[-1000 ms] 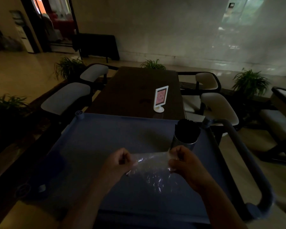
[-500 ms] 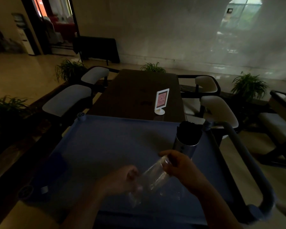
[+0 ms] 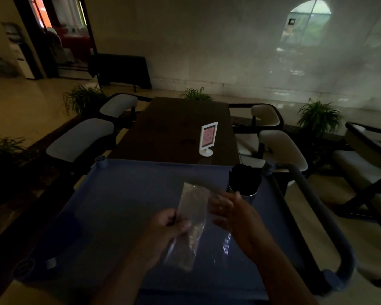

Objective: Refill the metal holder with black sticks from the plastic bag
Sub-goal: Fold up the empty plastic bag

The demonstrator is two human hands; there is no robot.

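A clear plastic bag point(image 3: 193, 219), folded into a long narrow strip, hangs upright over the blue cart tray point(image 3: 123, 201). My left hand point(image 3: 166, 225) grips the bag at its middle, thumb on the front. My right hand point(image 3: 231, 214) is blurred, with its fingers reaching out to the bag's right edge; more clear plastic shows under its palm. Just behind my right hand, at the tray's far right corner, stands the metal holder point(image 3: 248, 193), filled with black sticks point(image 3: 244, 178). No sticks can be made out inside the bag.
The cart's thick handle point(image 3: 317, 208) curves along the right side. Beyond the cart is a dark wooden table point(image 3: 176, 128) with a white sign stand point(image 3: 208, 139). Cushioned chairs point(image 3: 81, 137) flank the table, with potted plants behind.
The bag went from spread wide between both hands to a narrow upright strip. My left hand now holds its middle, and my right hand has left the top end.
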